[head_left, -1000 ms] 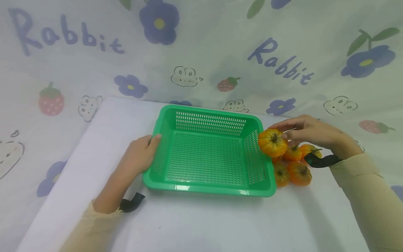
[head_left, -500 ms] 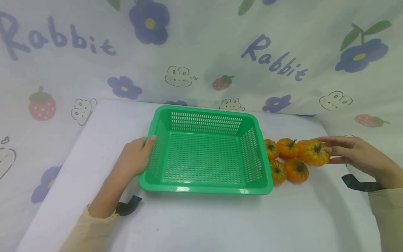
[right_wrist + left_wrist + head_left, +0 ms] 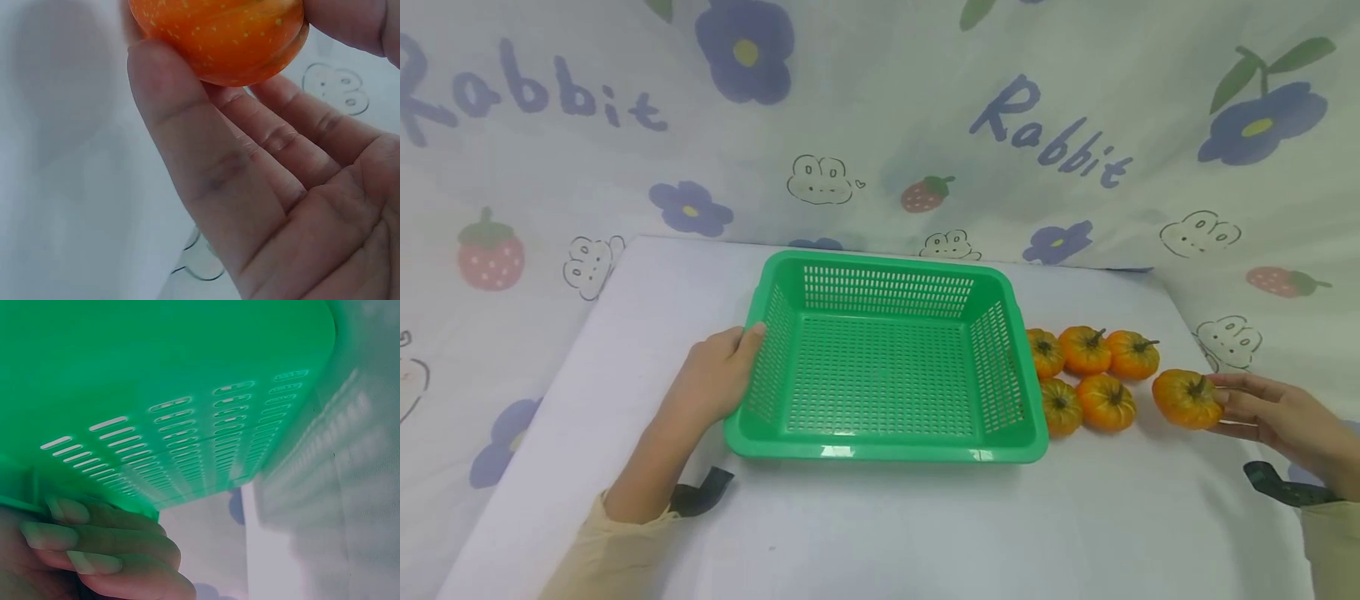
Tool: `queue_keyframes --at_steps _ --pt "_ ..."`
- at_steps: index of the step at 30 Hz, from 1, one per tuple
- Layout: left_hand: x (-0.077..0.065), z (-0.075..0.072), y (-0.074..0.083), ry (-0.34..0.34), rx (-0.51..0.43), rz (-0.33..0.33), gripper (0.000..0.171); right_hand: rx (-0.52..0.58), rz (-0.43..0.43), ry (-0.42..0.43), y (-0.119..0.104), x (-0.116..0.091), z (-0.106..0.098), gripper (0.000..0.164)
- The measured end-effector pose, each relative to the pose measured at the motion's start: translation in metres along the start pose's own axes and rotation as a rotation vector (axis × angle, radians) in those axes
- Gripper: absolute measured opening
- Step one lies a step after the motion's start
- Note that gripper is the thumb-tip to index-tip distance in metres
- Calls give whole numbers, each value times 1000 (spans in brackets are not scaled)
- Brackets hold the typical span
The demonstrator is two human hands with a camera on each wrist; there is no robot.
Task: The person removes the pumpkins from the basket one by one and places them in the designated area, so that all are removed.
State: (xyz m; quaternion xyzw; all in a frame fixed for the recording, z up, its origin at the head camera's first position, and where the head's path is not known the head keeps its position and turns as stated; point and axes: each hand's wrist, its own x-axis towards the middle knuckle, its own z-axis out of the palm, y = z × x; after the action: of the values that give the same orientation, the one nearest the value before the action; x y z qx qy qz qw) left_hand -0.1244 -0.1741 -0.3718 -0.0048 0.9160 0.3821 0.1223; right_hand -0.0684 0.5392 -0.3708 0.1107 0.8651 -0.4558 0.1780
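Observation:
In the head view, a green plastic basket with slotted walls stands on the white table, with nothing inside it. My left hand grips its left rim, thumb on top; the left wrist view shows the curled fingers below the rim, beside the slotted wall. At the right, my right hand pinches a small orange pumpkin between thumb and fingers. The right wrist view shows the pumpkin's smooth orange underside, with a shadow apart from it on the white surface.
Several more small pumpkins sit in two rows against the basket's right side, left of the held one. A white cloth printed with flowers, rabbits and strawberries hangs behind the table.
My right hand has carried the pumpkin from the basket's right rim, over the other pumpkins, to the right and nearer me. The left hand keeps its grip. The head view has shifted slightly.

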Motion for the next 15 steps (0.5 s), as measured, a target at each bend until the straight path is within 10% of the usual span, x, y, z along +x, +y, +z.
queue_keyframes --at_steps 9,15 --pt "0 0 -2 12 1 12 65 -22 57 -31 13 11 9 51" --pt "2 1 -2 1 -9 7 65 101 -5 -52 22 16 18 16"
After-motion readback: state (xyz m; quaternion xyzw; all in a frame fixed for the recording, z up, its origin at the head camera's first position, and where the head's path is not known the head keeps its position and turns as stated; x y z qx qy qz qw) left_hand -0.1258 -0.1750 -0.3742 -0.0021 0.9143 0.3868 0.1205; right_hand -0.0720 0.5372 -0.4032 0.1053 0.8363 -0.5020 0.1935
